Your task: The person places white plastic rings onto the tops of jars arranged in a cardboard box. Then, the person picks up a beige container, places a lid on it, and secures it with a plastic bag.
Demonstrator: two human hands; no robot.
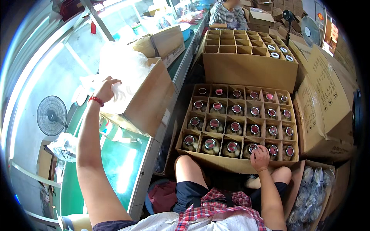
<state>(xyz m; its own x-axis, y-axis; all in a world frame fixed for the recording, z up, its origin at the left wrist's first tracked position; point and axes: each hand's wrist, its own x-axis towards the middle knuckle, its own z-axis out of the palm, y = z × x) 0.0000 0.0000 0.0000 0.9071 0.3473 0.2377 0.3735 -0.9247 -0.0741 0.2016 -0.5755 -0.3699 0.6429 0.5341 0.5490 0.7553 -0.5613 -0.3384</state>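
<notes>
My left hand (104, 91), with a red bead bracelet at the wrist, reaches into an open carton (148, 96) lined with a white plastic bag (125, 61). Its fingers bend over whitish curved pieces there; what they grip is partly hidden. My right hand (261, 158) is at the front row of a divided carton (227, 161), its fingers closed on the top of a glass jar (252, 148). Several more glass jars stand upright in the cells, one per cell, with shiny rims and reddish tops, such as the jar (232, 147) to its left.
Behind stands another divided carton (250, 67) with some white-ringed jars at its right. Large cartons (325, 104) flank the right side, and a box of plastic-wrapped items (308, 192) sits lower right. A green-topped bench (123, 161) runs along the left. A person (228, 16) sits beyond.
</notes>
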